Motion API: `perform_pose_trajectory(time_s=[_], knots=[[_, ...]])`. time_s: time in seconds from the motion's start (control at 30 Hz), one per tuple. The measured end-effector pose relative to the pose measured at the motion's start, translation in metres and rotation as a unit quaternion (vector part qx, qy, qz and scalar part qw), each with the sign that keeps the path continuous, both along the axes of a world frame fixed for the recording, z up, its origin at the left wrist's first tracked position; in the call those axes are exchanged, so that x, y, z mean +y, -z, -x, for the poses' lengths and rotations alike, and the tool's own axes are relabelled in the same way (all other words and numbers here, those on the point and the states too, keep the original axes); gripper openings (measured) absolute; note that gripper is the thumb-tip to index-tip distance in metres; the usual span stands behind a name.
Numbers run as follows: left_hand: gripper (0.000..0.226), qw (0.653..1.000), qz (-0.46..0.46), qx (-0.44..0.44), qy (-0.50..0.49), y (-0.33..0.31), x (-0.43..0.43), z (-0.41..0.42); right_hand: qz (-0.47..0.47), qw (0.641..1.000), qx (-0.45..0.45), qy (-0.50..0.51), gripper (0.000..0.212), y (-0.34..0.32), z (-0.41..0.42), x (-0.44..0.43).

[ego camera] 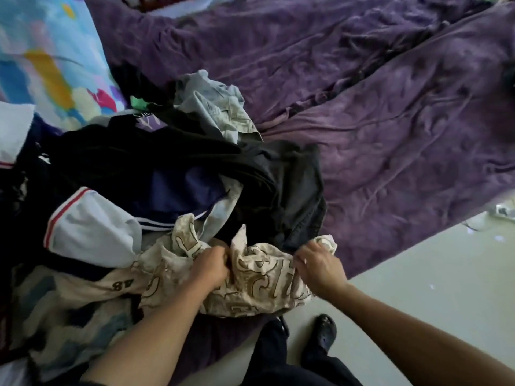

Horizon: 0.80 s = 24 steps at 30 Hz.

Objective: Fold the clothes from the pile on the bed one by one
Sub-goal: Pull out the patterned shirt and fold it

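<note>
Snagging risk: left hand (211, 264) and right hand (317, 263) fingers clamp cream shirt (259, 285); overlying dark garment (278, 190) may drag off bed (404, 151).

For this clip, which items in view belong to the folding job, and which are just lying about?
Part of the job:
cream patterned garment, gripped by the left hand and right hand
pile of clothes behind it

Just lying about:
purple bedspread
colourful printed fabric
black shoe on the floor
</note>
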State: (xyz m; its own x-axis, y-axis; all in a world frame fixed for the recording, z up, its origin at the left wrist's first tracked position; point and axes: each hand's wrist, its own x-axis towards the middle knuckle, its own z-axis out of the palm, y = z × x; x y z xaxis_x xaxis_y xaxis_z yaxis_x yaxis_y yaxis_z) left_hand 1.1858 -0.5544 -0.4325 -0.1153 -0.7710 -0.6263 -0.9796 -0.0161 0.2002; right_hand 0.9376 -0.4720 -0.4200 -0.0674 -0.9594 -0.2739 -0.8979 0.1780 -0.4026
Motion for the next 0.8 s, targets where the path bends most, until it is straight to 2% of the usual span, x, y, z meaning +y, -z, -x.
perform_pose_trajectory(time_s=[0.03, 0.1, 0.13, 0.17, 0.2, 0.27, 0.33, 0.4, 0.47, 0.53, 0.6, 0.67, 0.7, 0.77, 0.8], knots=[[0.014, 1.0, 0.009, 0.012, -0.011, -0.001, 0.008, -0.007, 0.005, 0.999, -0.026, 0.046, 0.031, -0.003, -0.006, -0.012], [0.023, 0.996, 0.037, 0.074, -0.042, -0.005, 0.015, -0.019, -0.086, 0.986, -0.105, 0.098, 0.068, -0.008, -0.024, -0.034], [0.028, 0.99, 0.054, 0.116, -0.065, -0.01, 0.016, -0.023, -0.147, 0.976, -0.134, 0.089, 0.083, -0.012, -0.036, -0.042], [0.028, 0.981, 0.075, 0.153, -0.097, -0.017, 0.016, -0.025, -0.2, 0.968, -0.14, 0.051, 0.086, -0.015, -0.051, -0.045], [0.024, 0.969, 0.095, 0.181, -0.139, -0.026, 0.015, -0.028, -0.235, 0.965, -0.118, -0.013, 0.076, -0.017, -0.063, -0.045], [0.027, 0.941, 0.122, 0.204, -0.239, -0.042, 0.01, -0.038, -0.243, 0.961, -0.032, -0.132, 0.042, -0.015, -0.082, -0.039], [0.038, 0.909, 0.14, 0.216, -0.328, -0.057, 0.004, -0.052, -0.215, 0.97, -0.02, -0.111, 0.024, -0.018, -0.081, -0.032], [0.042, 0.878, 0.146, 0.248, -0.383, -0.076, -0.001, -0.063, -0.153, 0.985, -0.085, -0.009, 0.011, -0.031, -0.066, -0.033], [0.046, 0.873, 0.105, 0.288, -0.38, -0.094, -0.002, -0.065, -0.067, 0.982, -0.148, 0.094, 0.017, -0.056, -0.044, -0.046], [0.043, 0.885, 0.035, 0.326, -0.331, -0.11, 0.001, -0.056, 0.0, 0.954, -0.247, 0.171, 0.025, -0.088, -0.026, -0.065], [0.02, 0.89, -0.002, 0.362, -0.276, -0.13, 0.007, -0.042, 0.05, 0.919, -0.336, 0.202, 0.03, -0.124, -0.015, -0.085], [0.004, 0.914, 0.029, 0.34, -0.219, -0.153, 0.012, -0.028, 0.07, 0.881, -0.422, 0.204, 0.032, -0.163, -0.006, -0.102], [0.009, 0.919, 0.061, 0.333, -0.203, -0.164, 0.012, -0.023, 0.072, 0.87, -0.448, 0.193, 0.031, -0.181, -0.001, -0.106], [0.012, 0.9, 0.135, 0.356, -0.212, -0.193, 0.01, -0.015, 0.087, 0.881, -0.442, 0.147, 0.027, -0.211, 0.011, -0.105], [0.01, 0.874, 0.167, 0.384, -0.245, -0.21, 0.007, -0.012, 0.106, 0.894, -0.419, 0.119, 0.024, -0.223, 0.017, -0.1]])
